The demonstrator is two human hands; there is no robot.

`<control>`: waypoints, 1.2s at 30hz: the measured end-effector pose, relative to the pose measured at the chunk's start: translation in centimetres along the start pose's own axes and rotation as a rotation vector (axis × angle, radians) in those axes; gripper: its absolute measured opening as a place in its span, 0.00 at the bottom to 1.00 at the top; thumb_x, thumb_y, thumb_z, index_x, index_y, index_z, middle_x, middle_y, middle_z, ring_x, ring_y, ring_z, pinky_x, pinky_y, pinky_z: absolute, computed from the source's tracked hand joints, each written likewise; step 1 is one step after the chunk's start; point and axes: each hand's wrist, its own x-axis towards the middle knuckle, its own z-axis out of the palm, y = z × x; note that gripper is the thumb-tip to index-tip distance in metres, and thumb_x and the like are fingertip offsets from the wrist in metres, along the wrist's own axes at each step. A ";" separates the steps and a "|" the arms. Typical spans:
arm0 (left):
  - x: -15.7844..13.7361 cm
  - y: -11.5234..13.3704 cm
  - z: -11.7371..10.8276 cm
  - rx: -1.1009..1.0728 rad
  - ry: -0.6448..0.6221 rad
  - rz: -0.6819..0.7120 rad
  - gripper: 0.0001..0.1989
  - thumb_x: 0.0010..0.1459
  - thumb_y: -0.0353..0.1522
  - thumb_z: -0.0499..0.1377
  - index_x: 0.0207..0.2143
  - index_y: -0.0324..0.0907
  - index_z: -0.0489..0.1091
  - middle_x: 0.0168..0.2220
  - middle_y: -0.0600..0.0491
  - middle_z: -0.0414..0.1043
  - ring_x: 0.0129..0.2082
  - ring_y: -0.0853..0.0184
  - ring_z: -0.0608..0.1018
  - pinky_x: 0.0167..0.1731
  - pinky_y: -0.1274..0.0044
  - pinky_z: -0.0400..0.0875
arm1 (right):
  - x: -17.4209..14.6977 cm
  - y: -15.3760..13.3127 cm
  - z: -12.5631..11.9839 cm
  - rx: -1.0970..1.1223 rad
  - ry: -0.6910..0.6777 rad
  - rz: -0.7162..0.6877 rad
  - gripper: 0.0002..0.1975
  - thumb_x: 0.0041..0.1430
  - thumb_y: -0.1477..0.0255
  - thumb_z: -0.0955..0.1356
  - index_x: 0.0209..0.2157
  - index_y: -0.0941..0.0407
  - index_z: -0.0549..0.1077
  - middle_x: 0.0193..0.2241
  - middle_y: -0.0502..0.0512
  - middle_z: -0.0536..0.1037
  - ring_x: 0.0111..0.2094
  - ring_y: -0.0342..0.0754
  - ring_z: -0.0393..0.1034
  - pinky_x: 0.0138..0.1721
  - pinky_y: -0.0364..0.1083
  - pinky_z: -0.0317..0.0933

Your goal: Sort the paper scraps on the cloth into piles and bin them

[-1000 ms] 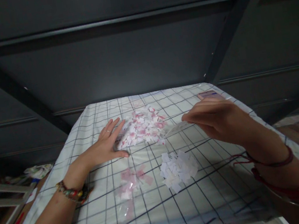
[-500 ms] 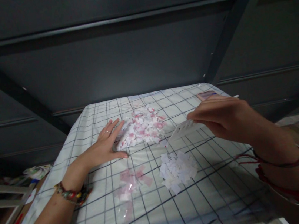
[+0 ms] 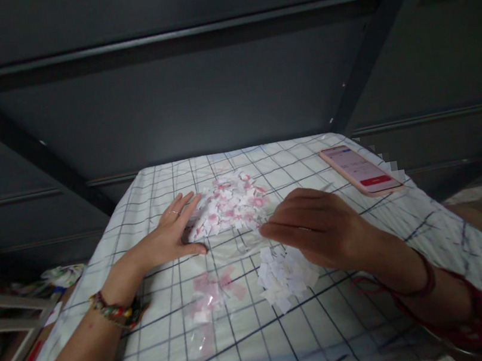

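Head view: right hand (image 3: 320,226) holds a blurred tool (image 3: 253,244), long axis slanting down-left.

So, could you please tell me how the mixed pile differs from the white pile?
The mixed pile shows pink among its white pieces; the white pile shows none. The mixed pile spreads wider than the white pile. The mixed pile lies beside the left hand, while the white pile is partly hidden by the right hand. Both are loose pieces on the checked cloth.
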 end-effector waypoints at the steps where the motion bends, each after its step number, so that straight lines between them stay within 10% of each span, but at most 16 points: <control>1: 0.0 0.0 0.0 -0.002 -0.001 -0.001 0.53 0.49 0.61 0.50 0.65 0.43 0.31 0.66 0.40 0.30 0.64 0.44 0.38 0.59 0.55 0.42 | -0.1 0.1 -0.1 0.000 0.015 0.009 0.08 0.58 0.84 0.60 0.33 0.61 0.70 0.24 0.52 0.75 0.27 0.42 0.66 0.33 0.44 0.63; 18: -0.2 -0.2 0.0 -0.008 0.002 0.007 0.53 0.48 0.61 0.51 0.65 0.45 0.31 0.66 0.40 0.32 0.64 0.43 0.39 0.59 0.54 0.42 | -0.5 0.9 -1.0 -0.070 0.021 0.064 0.09 0.57 0.84 0.62 0.37 0.60 0.69 0.28 0.54 0.77 0.31 0.43 0.69 0.35 0.45 0.64; 36: 0.0 -0.5 0.4 0.007 0.004 0.023 0.51 0.50 0.58 0.53 0.65 0.48 0.29 0.66 0.42 0.31 0.64 0.44 0.39 0.59 0.54 0.42 | -2.2 3.7 -3.3 -0.154 -0.256 0.200 0.11 0.57 0.81 0.60 0.29 0.56 0.71 0.22 0.50 0.74 0.24 0.44 0.67 0.25 0.44 0.58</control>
